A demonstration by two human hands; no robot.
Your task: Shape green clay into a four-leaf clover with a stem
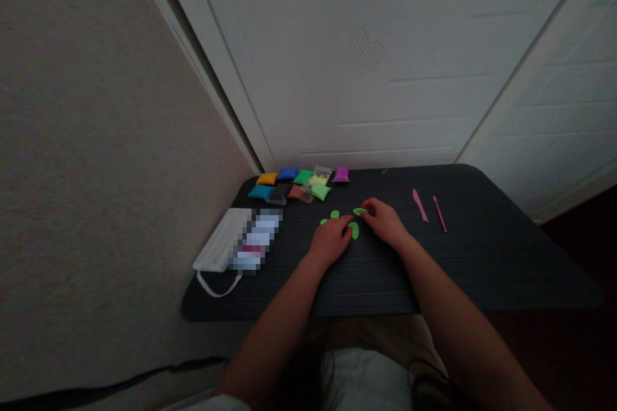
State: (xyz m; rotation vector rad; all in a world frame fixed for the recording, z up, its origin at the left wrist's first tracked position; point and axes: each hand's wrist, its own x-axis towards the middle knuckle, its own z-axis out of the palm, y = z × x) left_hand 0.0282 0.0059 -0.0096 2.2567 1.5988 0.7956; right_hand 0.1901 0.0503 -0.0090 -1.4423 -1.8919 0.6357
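Several flat, light green clay pieces lie on the dark table around my hands. My right hand (382, 219) pinches one green clay piece (359, 211) by its right end between thumb and fingertips. To its left, my left hand (331, 235) rests low over the table, fingers stretched forward and thumb apart. Just right of its thumb and fingertips is a rounded green piece (354, 231). Another small green piece (335, 214) shows beyond its knuckles, and one more (323, 223) is partly covered by the hand.
Coloured clay packets, among them blue (288, 173), yellow-orange (267, 178) and purple (342, 174), line the back left. A pink plastic knife (420, 205) and a thin pink stick tool (439, 214) lie right. A white case (224, 241) with a strap and a pixelated item (258, 241) are left.
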